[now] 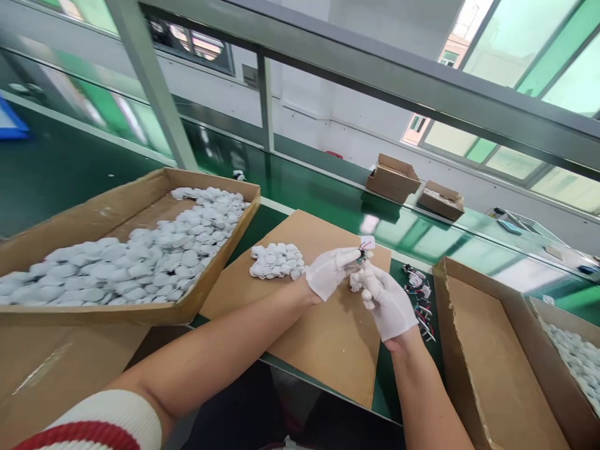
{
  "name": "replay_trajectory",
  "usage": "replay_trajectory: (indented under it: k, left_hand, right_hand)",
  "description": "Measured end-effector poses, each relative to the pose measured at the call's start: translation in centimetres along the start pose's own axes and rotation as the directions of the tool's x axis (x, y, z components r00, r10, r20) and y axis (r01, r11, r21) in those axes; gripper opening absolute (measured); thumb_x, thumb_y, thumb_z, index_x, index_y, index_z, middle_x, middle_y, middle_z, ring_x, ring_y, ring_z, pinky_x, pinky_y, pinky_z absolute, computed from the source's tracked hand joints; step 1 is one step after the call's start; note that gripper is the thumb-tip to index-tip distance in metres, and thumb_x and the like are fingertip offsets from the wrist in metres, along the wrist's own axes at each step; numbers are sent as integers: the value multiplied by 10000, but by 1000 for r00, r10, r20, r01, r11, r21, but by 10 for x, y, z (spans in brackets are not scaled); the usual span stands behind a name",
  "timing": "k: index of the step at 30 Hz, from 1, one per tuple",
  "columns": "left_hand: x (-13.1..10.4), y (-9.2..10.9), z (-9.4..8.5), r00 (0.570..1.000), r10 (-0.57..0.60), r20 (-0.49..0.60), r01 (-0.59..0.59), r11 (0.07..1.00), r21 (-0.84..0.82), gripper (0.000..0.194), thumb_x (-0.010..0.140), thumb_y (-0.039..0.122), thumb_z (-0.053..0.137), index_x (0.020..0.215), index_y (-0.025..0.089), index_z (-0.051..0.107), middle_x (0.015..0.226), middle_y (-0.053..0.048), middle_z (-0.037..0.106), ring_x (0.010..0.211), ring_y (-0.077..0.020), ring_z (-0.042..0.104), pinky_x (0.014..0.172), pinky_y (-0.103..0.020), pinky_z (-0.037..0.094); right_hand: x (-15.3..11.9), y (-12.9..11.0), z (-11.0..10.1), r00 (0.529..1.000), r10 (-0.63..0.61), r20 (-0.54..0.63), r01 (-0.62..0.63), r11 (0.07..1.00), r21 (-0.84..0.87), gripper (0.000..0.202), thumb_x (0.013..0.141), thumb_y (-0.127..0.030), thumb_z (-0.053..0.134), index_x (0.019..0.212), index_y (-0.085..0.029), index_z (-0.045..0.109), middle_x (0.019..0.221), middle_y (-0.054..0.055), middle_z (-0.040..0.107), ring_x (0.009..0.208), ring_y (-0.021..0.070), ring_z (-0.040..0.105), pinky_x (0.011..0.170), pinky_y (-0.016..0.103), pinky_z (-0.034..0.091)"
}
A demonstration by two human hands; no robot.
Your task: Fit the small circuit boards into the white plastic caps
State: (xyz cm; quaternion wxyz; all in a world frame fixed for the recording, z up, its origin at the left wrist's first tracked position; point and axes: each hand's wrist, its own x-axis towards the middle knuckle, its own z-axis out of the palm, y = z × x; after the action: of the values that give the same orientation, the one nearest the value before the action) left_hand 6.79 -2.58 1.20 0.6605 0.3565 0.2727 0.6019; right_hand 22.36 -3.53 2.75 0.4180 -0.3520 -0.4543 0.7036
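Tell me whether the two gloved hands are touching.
Touching: the head view shows the left hand and right hand meeting at the fingertips around a small part.

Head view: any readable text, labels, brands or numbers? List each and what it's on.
None readable.
Small white tag above the left hand: blank or too small to tell.
Cardboard tray of white parts: no print visible.
Cardboard boxes on the green belt: no print visible.
Wired parts beside the right hand: any markings too small to read.
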Motion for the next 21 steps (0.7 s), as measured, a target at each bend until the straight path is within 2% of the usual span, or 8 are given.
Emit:
replay_trajectory:
  k: [5, 7, 10, 13, 14, 17, 19, 21]
  left_hand:
    - [6, 2, -3, 999, 42, 26, -38, 988, -149, 304, 828, 329, 817, 1027, 104, 767, 1037, -150, 753, 958, -245, 709, 933, -362, 523]
    - [7, 3, -4, 996, 74, 49, -63, 978, -198, 295, 842, 338, 800, 1035, 119, 758, 1113, -165, 744, 988, -262, 711, 945, -392, 522]
    - [5, 4, -3, 978, 68, 196, -23, 974, -225, 340, 854, 431, 788, 1066, 167, 759, 1179, -162, 728, 1027, -271, 701, 929, -403, 516]
    - [2, 2, 1, 940, 40, 338, 9, 990, -143, 459, 796, 529, 837, 1088, 181, 771, 1136, -152, 735, 1021, -267, 685, 951, -402, 492]
    - [1, 2, 2, 931, 43, 362, -2, 994, -114, 493, 772, 558, 853, 1078, 179, 775, 1114, -147, 737, 1023, -264, 679, 973, -398, 481]
    - [-3, 1, 4, 900, 37, 435, -31, 999, -20, 563, 748, 646, 837, 1052, 176, 778, 1035, -120, 726, 1007, -245, 661, 999, -383, 463]
    - [-7, 2, 4, 865, 5, 502, -41, 997, 61, 603, 762, 691, 797, 1065, 170, 772, 976, -100, 699, 961, -235, 643, 974, -384, 466]
    - [-10, 0, 5, 837, 12, 547, -89, 989, 115, 601, 797, 708, 746, 1054, 166, 769, 956, -89, 664, 960, -239, 618, 992, -403, 453]
  right_hand:
    - [-2, -3, -7, 996, -41, -84, 28, 989, -148, 644, 779, -459, 884, 1345, -202, 716, 849, 9, 634, 614, 66, 450, 476, 163, 350]
    - [-2, -8, -13, 1000, 13, 13, -11, 996, -91, 535, 839, -431, 836, 1327, -236, 735, 865, -1, 612, 544, 31, 357, 435, 143, 314]
    - [-2, -12, -22, 968, 79, 237, -120, 979, 163, 401, 873, -352, 783, 1269, -300, 743, 815, -43, 567, 445, 3, 184, 381, 115, 295]
    - [1, -4, -27, 914, 85, 396, -232, 912, 339, 124, 934, -366, 721, 962, -248, 746, 736, -82, 544, 357, -36, 38, 289, 87, 164]
    - [2, 1, -28, 896, 92, 435, -265, 896, 357, 206, 947, -399, 713, 850, -217, 702, 717, -91, 551, 325, -51, 2, 260, 88, 101]
    - [6, 23, -37, 816, 116, 566, -356, 873, 334, 391, 930, -510, 729, 733, -204, 586, 622, -126, 555, 218, -60, -11, 207, 100, 68]
    - [10, 40, -49, 701, 63, 710, -398, 862, 316, 485, 925, -607, 694, 680, -215, 547, 474, -146, 487, 157, -32, 64, 207, 99, 164]
    - [13, 54, -61, 591, 62, 805, -371, 907, 202, 620, 851, -776, 653, 600, -229, 500, 327, -146, 357, 135, 8, 153, 224, 111, 234]
